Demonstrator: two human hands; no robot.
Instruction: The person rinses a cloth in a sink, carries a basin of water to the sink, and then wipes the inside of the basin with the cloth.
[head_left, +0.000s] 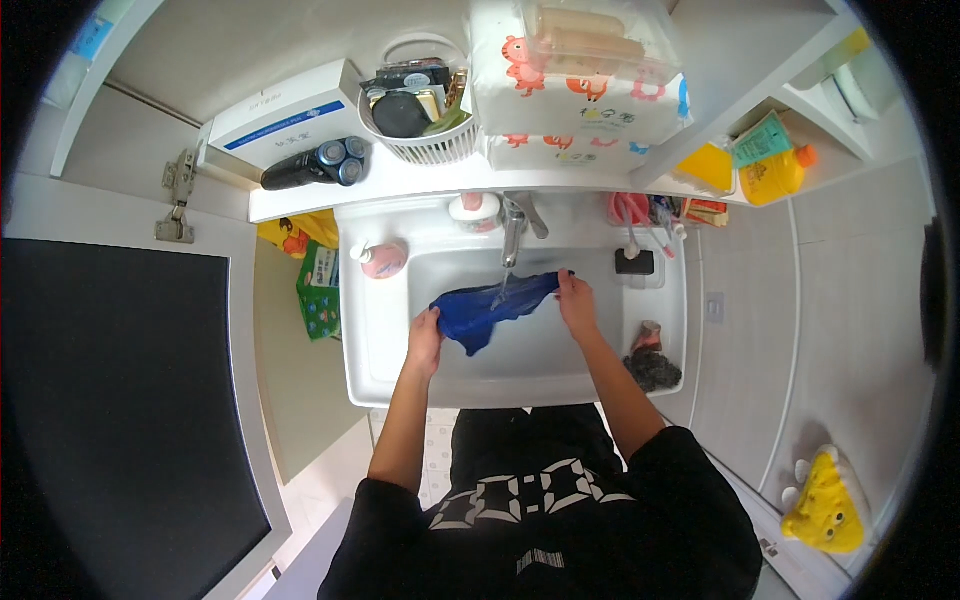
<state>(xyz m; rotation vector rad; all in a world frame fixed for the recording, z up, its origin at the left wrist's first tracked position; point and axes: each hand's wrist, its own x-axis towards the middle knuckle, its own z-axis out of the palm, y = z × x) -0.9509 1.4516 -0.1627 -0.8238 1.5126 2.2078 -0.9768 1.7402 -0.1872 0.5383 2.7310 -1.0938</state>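
Note:
Stretched between my two hands is a piece of thin, wet-looking blue cloth, held over the basin of a white sink. My left hand is closed on its left end. My right hand pinches the upper right corner, a little farther from me. A lower flap of the cloth hangs down near the left side. Water runs from the chrome tap onto the middle of the cloth. What kind of cloth item it is, I cannot tell.
Around the sink stand a pink pump bottle, a black soap bar and a dark mesh scrubber. The shelf above holds a white basket, an electric shaver and tissue packs. An open cabinet door stands left.

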